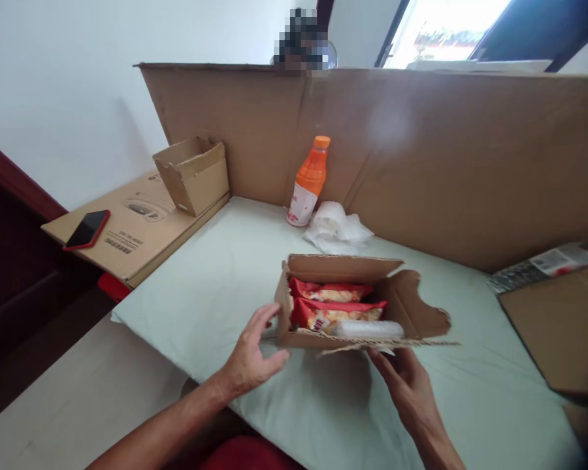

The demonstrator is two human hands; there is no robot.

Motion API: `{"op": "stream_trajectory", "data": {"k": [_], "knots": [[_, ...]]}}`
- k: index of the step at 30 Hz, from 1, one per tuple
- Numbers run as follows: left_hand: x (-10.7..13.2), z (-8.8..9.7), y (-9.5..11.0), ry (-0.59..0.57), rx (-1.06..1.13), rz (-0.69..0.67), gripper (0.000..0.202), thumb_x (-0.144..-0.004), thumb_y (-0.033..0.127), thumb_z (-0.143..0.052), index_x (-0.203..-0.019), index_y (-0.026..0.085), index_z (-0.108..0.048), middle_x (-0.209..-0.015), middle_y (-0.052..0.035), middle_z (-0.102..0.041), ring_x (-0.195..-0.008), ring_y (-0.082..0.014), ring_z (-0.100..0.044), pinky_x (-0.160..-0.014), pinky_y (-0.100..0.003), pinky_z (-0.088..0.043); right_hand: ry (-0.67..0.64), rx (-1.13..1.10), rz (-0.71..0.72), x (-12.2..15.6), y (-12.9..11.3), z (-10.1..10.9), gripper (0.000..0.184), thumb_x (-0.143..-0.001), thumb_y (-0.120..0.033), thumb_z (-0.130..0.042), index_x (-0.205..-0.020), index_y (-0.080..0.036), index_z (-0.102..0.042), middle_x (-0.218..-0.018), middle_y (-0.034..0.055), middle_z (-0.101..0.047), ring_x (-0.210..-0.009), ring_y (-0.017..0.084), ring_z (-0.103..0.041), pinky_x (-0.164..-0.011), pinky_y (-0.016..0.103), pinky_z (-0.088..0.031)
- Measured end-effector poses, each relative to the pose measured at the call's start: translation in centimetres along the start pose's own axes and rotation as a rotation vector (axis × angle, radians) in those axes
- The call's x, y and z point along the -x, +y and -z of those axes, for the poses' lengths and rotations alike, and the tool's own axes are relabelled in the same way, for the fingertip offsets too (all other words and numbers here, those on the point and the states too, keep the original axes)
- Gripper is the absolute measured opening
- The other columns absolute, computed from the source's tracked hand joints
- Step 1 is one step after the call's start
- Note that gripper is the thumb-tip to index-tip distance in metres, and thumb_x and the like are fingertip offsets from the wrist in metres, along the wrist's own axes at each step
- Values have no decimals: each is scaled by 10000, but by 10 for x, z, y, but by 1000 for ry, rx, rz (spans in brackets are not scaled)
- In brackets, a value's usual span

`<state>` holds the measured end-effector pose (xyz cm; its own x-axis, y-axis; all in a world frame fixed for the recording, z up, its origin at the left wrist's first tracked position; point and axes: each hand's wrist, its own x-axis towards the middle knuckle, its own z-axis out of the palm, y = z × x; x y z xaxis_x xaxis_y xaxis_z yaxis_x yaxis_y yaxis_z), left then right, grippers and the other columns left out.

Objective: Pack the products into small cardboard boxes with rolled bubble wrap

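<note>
An open cardboard box (304, 338) holds two red snack packets (345, 315) and a clear plastic-wrapped item (367, 329) along its near side. A cut-out flap (416, 307) sticks out at its right end. My right hand (408, 385) grips the box from below at the front edge, its fingertips hidden under the cardboard. A shadow falls on the cloth beneath the box. At the box's left end is my left hand (257, 352), fingers and thumb spread apart. Its fingertips come close to the side; whether they touch I cannot tell.
Behind the box, an orange-capped bottle (308, 186) stands by a white paper roll in plastic (336, 225). A small open carton (196, 176) and a phone (87, 230) rest on a flat box (132, 251) at left. A cardboard wall (421, 163) backs the table; more cardboard (558, 320) lies right.
</note>
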<state>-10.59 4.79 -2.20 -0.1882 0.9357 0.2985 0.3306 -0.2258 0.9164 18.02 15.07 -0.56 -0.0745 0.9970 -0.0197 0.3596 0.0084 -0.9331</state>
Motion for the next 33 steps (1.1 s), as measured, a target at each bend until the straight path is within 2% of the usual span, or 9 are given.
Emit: {"op": "stream_trajectory", "data": {"k": [4, 6, 10, 14, 18, 21, 24, 28, 33], "knots": [[-9, 44, -28, 53, -10, 26, 1106, -673, 435, -861, -1565, 244, -235, -1601, -187, -300, -1470, -415, -327, -1156, -594, -372, -151, -77, 77, -28, -17, -52, 569, -724, -584, -748, -1135, -212, -620, -1130, 103, -708, -871, 247, -701, -766, 371, -585], [-18, 59, -39, 40, 21, 28, 1217, -640, 510, -879, -1586, 253, -158, -1629, -194, -242, -1489, -428, -290, -1179, -604, -334, -181, -90, 104, -38, -24, -73, 604, -724, -587, -744, -1181, -220, -598, -1159, 100, -688, -854, 235, -693, -758, 374, -584], [-28, 78, -47, 67, 35, 11, 1260, -658, 521, -870, -1600, 282, -68, -1639, -194, -204, -1493, -415, -295, -1174, -579, -360, -211, -89, 135, -48, -32, -100, 595, -753, -573, -726, -1211, -224, -578, -1200, 100, -667, -883, 231, -690, -767, 368, -586], [-25, 101, -47, 155, -94, -5, 1270, -615, 454, -896, -1595, 254, -113, -1575, -207, -300, -1452, -421, -363, -1112, -585, -438, -281, -58, 159, -65, -41, -128, 572, -805, -539, -689, -1253, -206, -564, -1245, 114, -657, -899, 230, -692, -798, 388, -589], [-12, 144, -46, 375, -220, 51, 1184, -629, 408, -879, -1570, 237, -181, -1512, -196, -394, -1379, -385, -465, -1056, -563, -498, -423, -88, 327, -86, -73, -190, 590, -834, -482, -649, -1338, -195, -539, -1317, 135, -636, -1067, 267, -668, -885, 432, -582], [-5, 190, -50, 622, -268, 128, 1130, -622, 405, -877, -1538, 228, -239, -1487, -182, -431, -1307, -358, -533, -1032, -544, -518, -517, -191, 508, -94, -108, -251, 700, -843, -417, -627, -1487, -230, -425, -1505, 132, -506, -1339, 282, -530, -1027, 449, -523], [-9, 238, -54, 805, -241, 133, 1082, -621, 423, -865, -1506, 223, -277, -1438, -170, -471, -1205, -321, -602, -972, -515, -560, -552, -200, 614, -89, -127, -301, 706, -849, -350, -617, -1516, -257, -403, -1596, 120, -392, -1436, 273, -430, -1104, 464, -463], [-27, 289, -61, 946, -388, 154, 1066, -607, 391, -860, -1501, 204, -310, -1393, -169, -473, -1226, -322, -571, -959, -506, -572, -575, -28, 666, -77, -105, -330, 473, -827, -258, -616, -1298, -221, -634, -1528, 150, -479, -1404, 304, -465, -1100, 514, -454], [-59, 313, -72, 911, -476, 200, 1046, -631, 336, -834, -1522, 223, -297, -1388, -158, -456, -1248, -316, -557, -891, -457, -616, -475, 79, 687, -66, -61, -324, 259, -842, -170, -558, -1034, -202, -729, -1374, 155, -616, -1275, 302, -570, -1088, 541, -448]]}}
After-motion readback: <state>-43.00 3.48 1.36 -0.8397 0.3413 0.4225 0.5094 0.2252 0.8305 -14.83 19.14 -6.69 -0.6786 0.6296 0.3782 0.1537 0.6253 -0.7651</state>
